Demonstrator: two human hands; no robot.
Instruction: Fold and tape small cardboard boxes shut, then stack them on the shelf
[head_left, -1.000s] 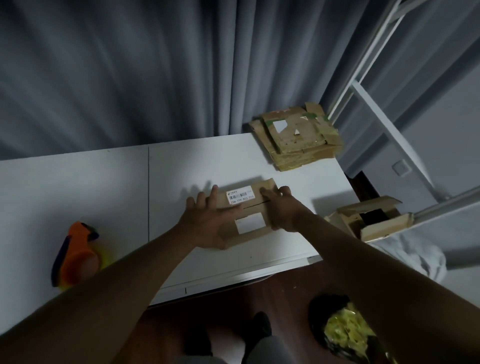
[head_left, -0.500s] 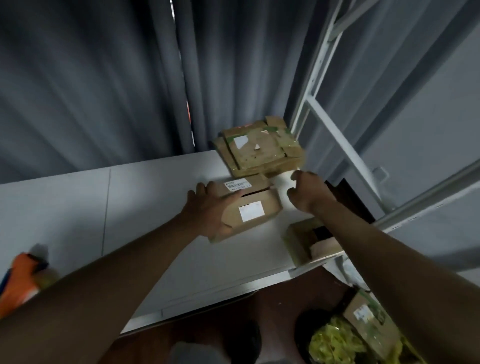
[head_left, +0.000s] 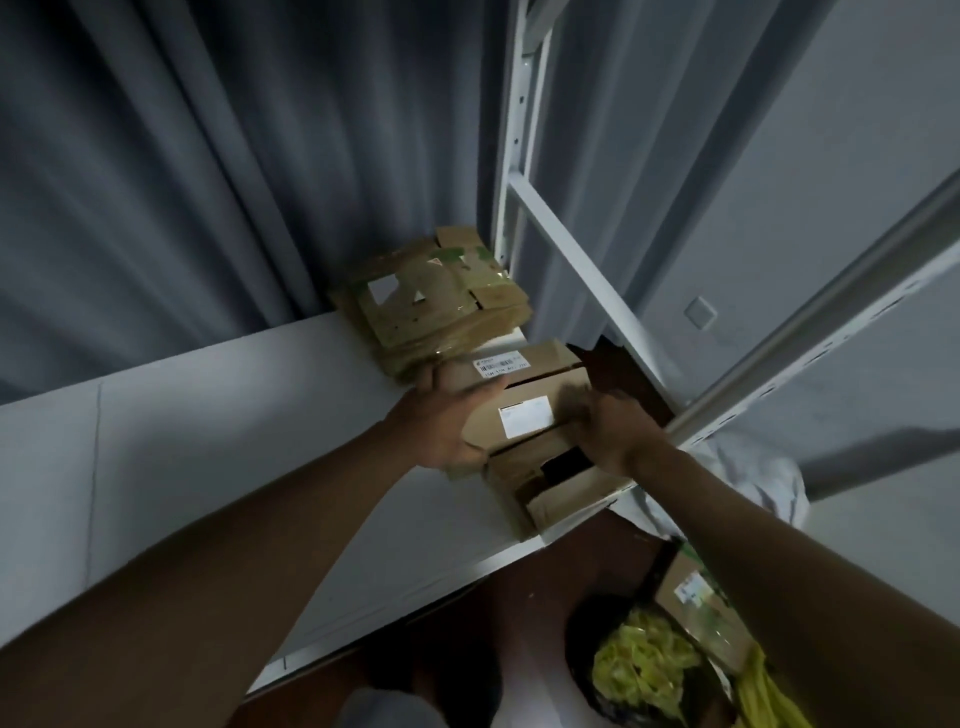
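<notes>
A small closed cardboard box with two white labels hangs just above the right end of the white table. My left hand grips its left side, thumb on top. My right hand holds its right side, fingers curled over the edge. Under the box stands a second cardboard box with open flaps, at the table's right corner. The white metal shelf frame rises directly to the right.
A pile of flattened cardboard lies at the table's back right corner, against the grey curtain. On the floor below are yellow strapping, another labelled box and white cloth.
The box has been lifted off the table and carried right, over the open box. My right hand left it, then took hold of its right side again. The orange tape dispenser passed out of view.
</notes>
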